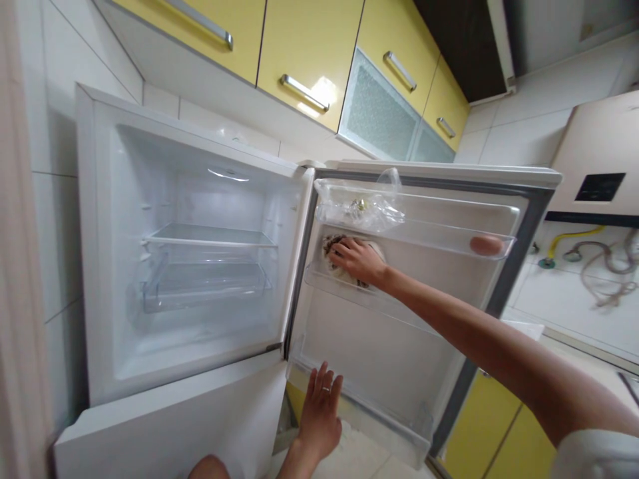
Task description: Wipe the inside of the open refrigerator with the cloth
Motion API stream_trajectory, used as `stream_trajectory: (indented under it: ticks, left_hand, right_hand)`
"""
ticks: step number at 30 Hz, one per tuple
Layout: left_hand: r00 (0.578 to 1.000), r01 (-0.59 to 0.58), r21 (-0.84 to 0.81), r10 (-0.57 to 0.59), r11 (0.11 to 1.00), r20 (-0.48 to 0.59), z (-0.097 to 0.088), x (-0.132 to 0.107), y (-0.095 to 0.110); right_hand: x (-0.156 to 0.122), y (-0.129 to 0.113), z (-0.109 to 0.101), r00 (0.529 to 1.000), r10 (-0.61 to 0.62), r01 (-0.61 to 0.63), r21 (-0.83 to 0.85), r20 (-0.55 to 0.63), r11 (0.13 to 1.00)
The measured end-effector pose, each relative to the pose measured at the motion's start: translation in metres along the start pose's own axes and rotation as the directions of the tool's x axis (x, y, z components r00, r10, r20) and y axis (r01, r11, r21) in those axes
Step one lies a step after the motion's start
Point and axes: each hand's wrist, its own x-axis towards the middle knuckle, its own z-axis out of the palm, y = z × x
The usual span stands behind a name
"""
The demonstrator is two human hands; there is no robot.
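My right hand [355,258] presses a crumpled cloth [375,249], white with dark patches, against the inside of the open fridge door [369,349]. Its fingers are bent over the cloth, which sits at the middle clear door shelf [414,316], near the hinge side. Lower down, my left hand [321,412] is beside the bottom door shelf [359,406], fingers stretched out, a ring on one of them. It holds nothing; I cannot tell whether its fingertips touch the shelf. On the top door shelf [439,229] lie a clear plastic bag [382,209] and a brown egg [486,245].
To the left, the fridge compartment [200,346] has a glass shelf [214,235] and a clear drawer [204,293]. Yellow cabinets [309,56] hang above. A water heater [599,150] with hoses is on the right wall. My knee [208,468] shows at the bottom.
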Motion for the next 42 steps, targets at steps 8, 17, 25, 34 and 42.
stream_trajectory:
  ticks: [8, 17, 25, 34, 42]
  left_hand:
    - [0.998, 0.001, 0.004, -0.001, 1.000, 0.060, -0.016, 0.000, -0.001]
    - [0.961, 0.095, 0.112, -0.121, 0.989, 0.249, -0.063, 0.001, 0.030]
    - [0.965, 0.087, 0.125, -0.115, 0.988, 0.237, -0.061, -0.001, 0.026]
    - [0.977, 0.092, 0.082, -0.106, 0.992, 0.185, -0.047, -0.002, 0.015]
    - [0.941, 0.163, 0.073, -0.177, 0.984, 0.290, -0.098, 0.001, 0.046]
  right_hand:
    - [-0.071, 0.026, -0.030, 0.932, -0.111, 0.008, -0.286, -0.346, 0.958]
    - [-0.144, 0.027, -0.086, 0.914, -0.119, -0.006, -0.306, -0.387, 0.952]
    - [-0.204, 0.025, -0.111, 0.834, -0.021, -0.050, -0.113, -0.552, 0.992]
    - [-0.277, 0.003, -0.149, 0.648, 0.290, -0.393, 0.017, -0.704, 0.919]
    - [-0.301, -0.046, -0.165, 0.678, 0.407, -0.429, 0.120, -0.612, 0.895]
